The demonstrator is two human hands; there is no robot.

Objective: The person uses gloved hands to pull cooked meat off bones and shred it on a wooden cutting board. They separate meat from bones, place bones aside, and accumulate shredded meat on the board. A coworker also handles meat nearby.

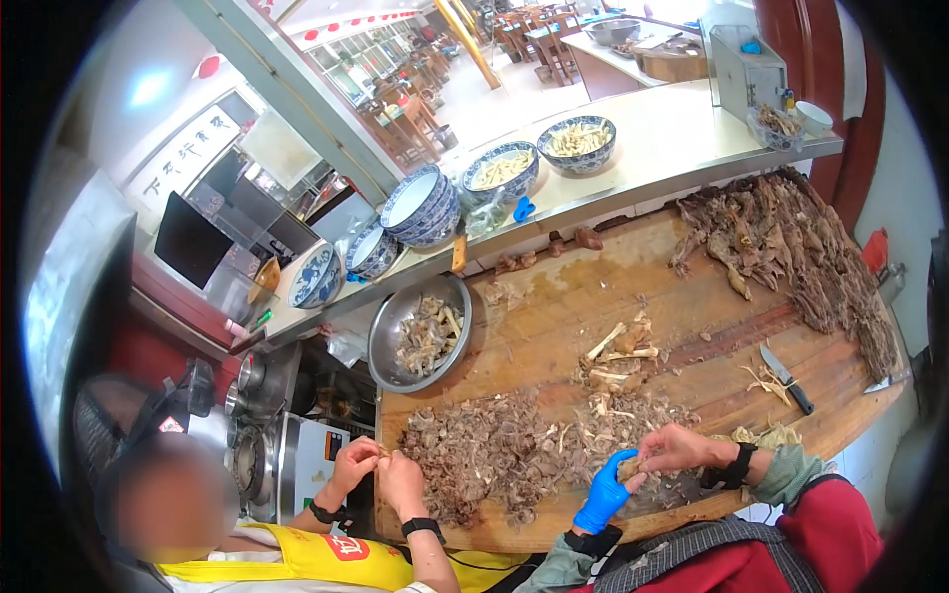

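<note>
My left hand point(606, 491), in a blue glove, and my bare right hand point(676, 449) meet over the near edge of a wooden table point(549, 319). Between their fingers they hold a small brown piece of cooked meat point(630, 468). Beneath and beside them spreads a wide heap of shredded meat point(489, 452) with some pale bones in it. Farther in lies a small pile of bones with meat scraps point(619, 352). To the right, a knife with a black handle point(787, 379) rests by a few pale strips.
A co-worker in a yellow apron point(334, 556) works at the left with both hands point(382, 471) at the heap. A steel basin of bones point(420, 332) stands at the table's left. Large meat pieces point(793, 244) cover the far right. Patterned bowls point(577, 144) line the raised counter point(660, 126).
</note>
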